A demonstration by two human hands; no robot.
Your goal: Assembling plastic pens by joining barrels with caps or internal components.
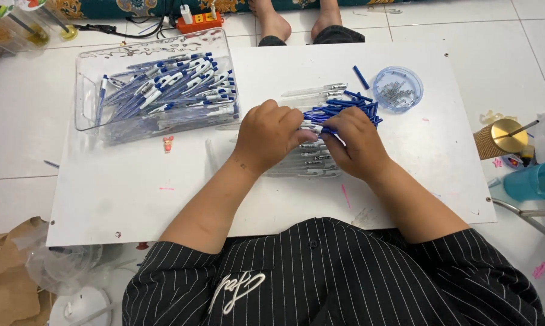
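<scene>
Both hands meet mid-counter (133, 193): left hand (269, 136) and right hand (357, 145) pinch one blue-and-white pen (313, 128) between them, its long axis left-right, above the clear barrels (305, 162)

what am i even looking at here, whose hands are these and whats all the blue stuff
This is one picture from a camera worn on a person's head, looking down at their own two bare hands. They sit on a tiled floor at a white board. The left hand and right hand meet over a pile of clear pen barrels and blue pen parts, pinching one piece between them. A clear bin holds blue and white pens, and a small round dish holds tiny metal bits. Someone else's feet show at the top.
</scene>
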